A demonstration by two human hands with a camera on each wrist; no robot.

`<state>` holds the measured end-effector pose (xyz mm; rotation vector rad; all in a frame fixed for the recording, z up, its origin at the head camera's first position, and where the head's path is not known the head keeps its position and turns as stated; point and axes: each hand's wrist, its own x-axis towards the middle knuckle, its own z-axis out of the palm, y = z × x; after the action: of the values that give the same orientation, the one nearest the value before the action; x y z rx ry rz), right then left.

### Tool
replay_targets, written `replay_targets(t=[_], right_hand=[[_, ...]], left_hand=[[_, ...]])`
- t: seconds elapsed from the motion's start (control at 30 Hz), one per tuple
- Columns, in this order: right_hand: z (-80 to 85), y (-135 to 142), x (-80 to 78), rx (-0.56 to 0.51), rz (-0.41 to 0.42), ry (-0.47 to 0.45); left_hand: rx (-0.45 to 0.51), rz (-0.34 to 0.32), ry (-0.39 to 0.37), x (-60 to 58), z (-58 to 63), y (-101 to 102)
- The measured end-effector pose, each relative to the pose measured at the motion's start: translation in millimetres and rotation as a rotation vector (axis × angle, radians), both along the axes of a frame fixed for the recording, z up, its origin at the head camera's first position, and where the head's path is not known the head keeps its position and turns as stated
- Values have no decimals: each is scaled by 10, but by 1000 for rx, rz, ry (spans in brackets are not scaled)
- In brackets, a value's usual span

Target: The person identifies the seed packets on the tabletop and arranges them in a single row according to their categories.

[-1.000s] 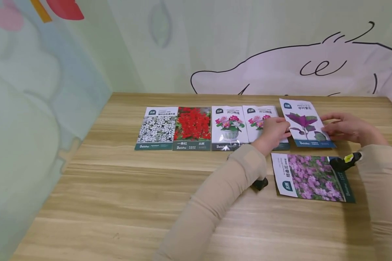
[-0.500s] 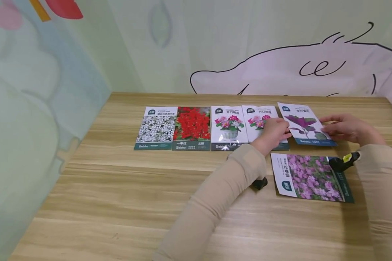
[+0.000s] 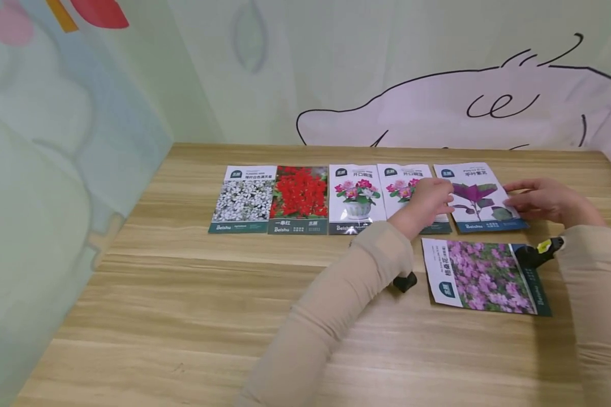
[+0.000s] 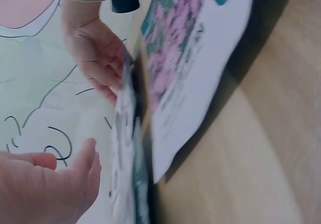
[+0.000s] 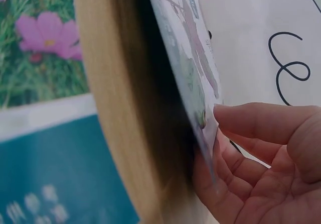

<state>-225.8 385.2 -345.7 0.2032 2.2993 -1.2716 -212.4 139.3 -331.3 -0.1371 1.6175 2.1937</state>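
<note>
My right hand [image 3: 547, 200] pinches the right edge of a seed packet with purple leaves [image 3: 476, 195], thumb on the face and fingers behind, as the right wrist view shows. That packet tilts up from the table on this side. My left hand [image 3: 424, 204] hovers over the right part of a lotus seed packet [image 3: 399, 189], beside the purple-leaf packet's left edge. In the left wrist view its thumb and fingers [image 4: 88, 166] stand apart with nothing between them. Below, a seed packet of pink flowers [image 3: 489, 277] lies sideways on the table.
To the left, a row continues with another lotus packet [image 3: 357, 198], a red-flower packet [image 3: 299, 198] and a white-flower packet [image 3: 244, 200]. The wooden table [image 3: 183, 316] meets a painted wall [image 3: 285, 73] behind the row.
The purple-leaf packet has come down and straightened into line with the row, my right hand still holding its edge. My left hand has let go of its left edge and lifted slightly.
</note>
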Motion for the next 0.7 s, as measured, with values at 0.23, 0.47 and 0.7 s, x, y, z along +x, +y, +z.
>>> replay_targets(t=[0.23,0.47,0.7], right_hand=[[8,-35,-1,66,55,36],[19,-14,43,61,72,37],[7,123,181,90,84,8]], left_hand=[[-88,-129,3,-18,188,-128],[-190,-312,102,23,357,-386],[-297,-436,-47,141,294,-707]])
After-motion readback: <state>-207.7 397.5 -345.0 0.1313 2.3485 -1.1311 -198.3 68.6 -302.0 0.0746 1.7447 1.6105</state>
